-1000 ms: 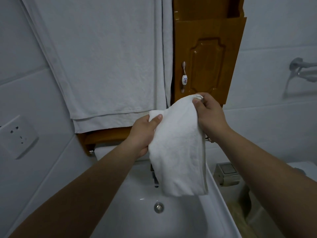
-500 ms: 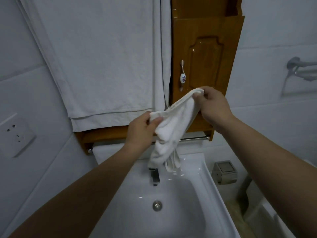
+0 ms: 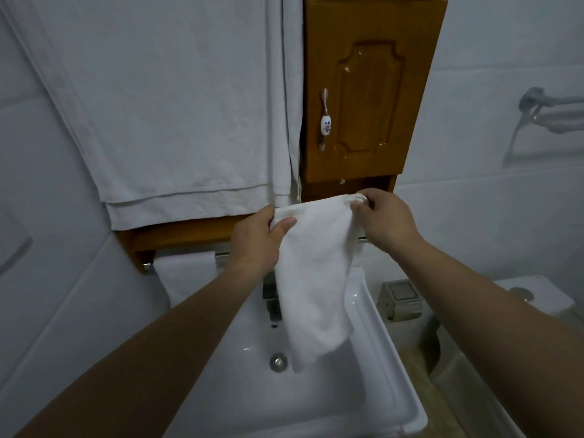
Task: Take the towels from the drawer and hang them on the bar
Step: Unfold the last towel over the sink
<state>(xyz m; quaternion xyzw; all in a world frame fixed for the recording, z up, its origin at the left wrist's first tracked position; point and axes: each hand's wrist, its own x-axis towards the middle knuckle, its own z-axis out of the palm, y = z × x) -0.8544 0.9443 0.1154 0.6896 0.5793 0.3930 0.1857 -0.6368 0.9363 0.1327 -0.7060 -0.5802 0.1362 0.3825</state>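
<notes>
small towel (image 3: 316,273) opened wider, lowered toward bar (image 3: 222,255) | left hand (image 3: 256,245) grip pinches one corner | right hand (image 3: 384,222) grip the other

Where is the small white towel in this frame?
Head view, centre: the small white towel hangs between the left hand and right hand, above the sink and in front of the bar under the wooden cabinet.

A thin chrome metal bar (image 3: 223,255) was mounted beneath the bottom board of an orange-brown wooden wall cabinet (image 3: 368,90), above a white ceramic basin (image 3: 389,349). One small white cloth towel (image 3: 186,275) was draped over the bar's left end. Large pale grey towels (image 3: 173,105) were hung down the cabinet's left front.
</notes>
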